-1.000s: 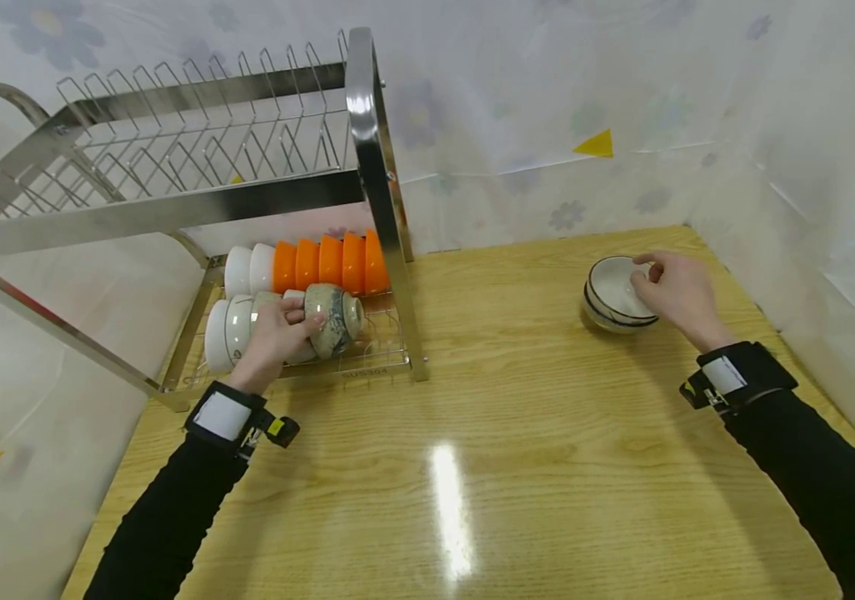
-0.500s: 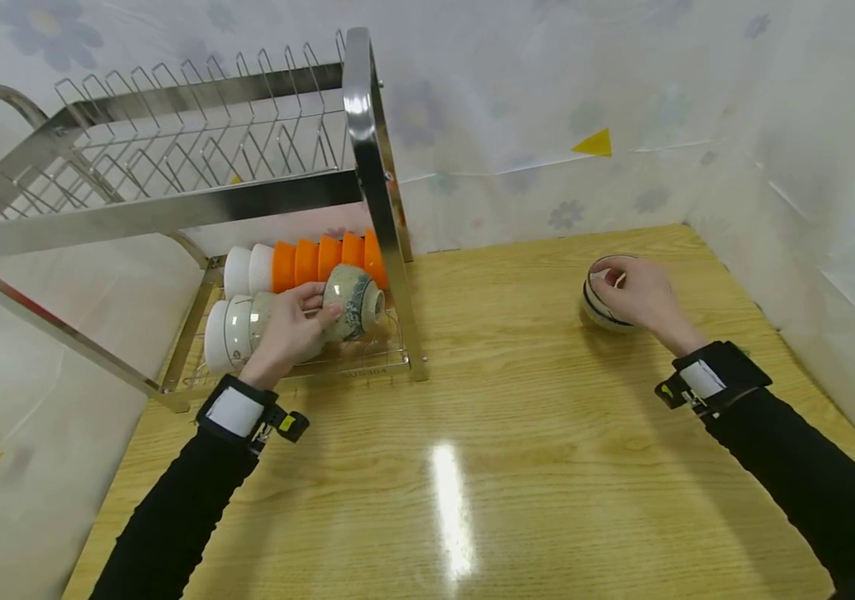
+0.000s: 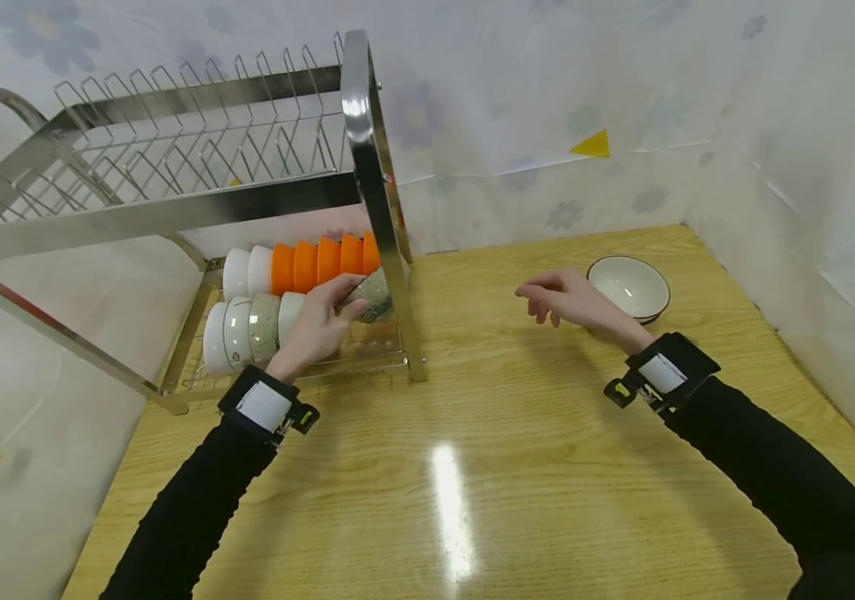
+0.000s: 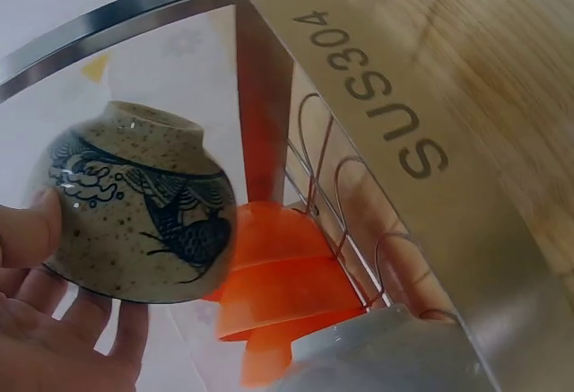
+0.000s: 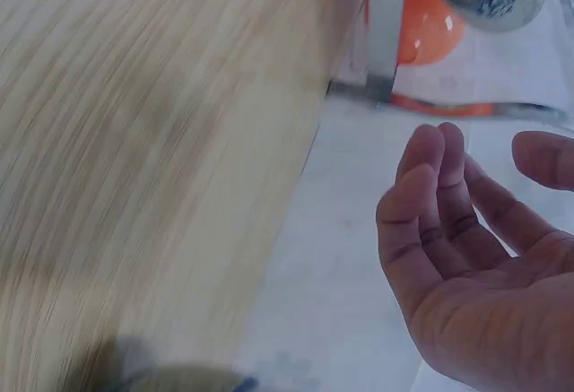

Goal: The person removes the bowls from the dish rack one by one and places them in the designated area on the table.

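My left hand [image 3: 318,323] grips a speckled grey-green bowl [image 4: 143,217] with a dark blue pattern, thumb on one side and fingers on the other. In the head view this bowl is partly behind the front right post of the dish rack [image 3: 407,333], its foot pointing right. My right hand [image 3: 573,302] is in the air over the table, left of a stack of dark-rimmed cream bowls [image 3: 626,283]. Its fingers are loosely bent and hold nothing.
On the rack's lower shelf, orange bowls [image 3: 306,265] and white bowls [image 3: 236,273] stand on edge at the back. In front of them are white bowls [image 3: 216,337] and a speckled bowl [image 3: 264,325]. A wire upper shelf [image 3: 195,154] overhangs them. Patterned sheeting [image 3: 487,100] borders the table.
My left hand has carried the speckled bowl rightward along the lower shelf toward the rack's post. My right hand has left the cream bowls and moved left.
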Demonstrator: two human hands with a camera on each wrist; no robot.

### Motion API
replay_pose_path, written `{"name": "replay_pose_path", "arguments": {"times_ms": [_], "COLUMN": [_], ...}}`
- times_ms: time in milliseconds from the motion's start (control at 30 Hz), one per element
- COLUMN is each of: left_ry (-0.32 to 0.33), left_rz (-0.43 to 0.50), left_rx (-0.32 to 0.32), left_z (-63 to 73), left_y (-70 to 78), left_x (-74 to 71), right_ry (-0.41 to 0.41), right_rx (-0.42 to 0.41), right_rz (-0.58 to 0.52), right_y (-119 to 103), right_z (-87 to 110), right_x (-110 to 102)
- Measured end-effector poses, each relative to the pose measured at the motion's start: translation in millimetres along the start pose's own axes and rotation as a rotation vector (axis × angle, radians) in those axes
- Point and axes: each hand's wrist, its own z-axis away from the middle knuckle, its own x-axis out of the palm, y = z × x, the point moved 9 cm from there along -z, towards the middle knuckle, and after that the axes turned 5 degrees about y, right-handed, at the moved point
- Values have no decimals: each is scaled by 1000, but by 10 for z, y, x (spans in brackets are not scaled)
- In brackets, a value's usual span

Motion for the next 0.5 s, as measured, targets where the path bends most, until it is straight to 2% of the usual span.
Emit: {"name": "replay_pose_path", "arguments": {"times_ms": [100, 267, 367, 500], "left_ry": [6, 50, 41, 7], "left_rz": [-48, -194, -221, -245], "left_rx": [90, 276, 346, 402], "left_z": [-15, -37, -40, -39], "left_y": [91, 235, 269, 294], "left_x": [50, 113, 161, 229], "right_ry": [-63, -141, -177, -215], "right_rx": [59, 171, 213, 260], "right_rz": [-139, -336, -407, -469], "right_y": [-59, -115, -165, -261], "right_z": [-97, -236, -314, -429], "right_x": [152, 370, 494, 653]}}
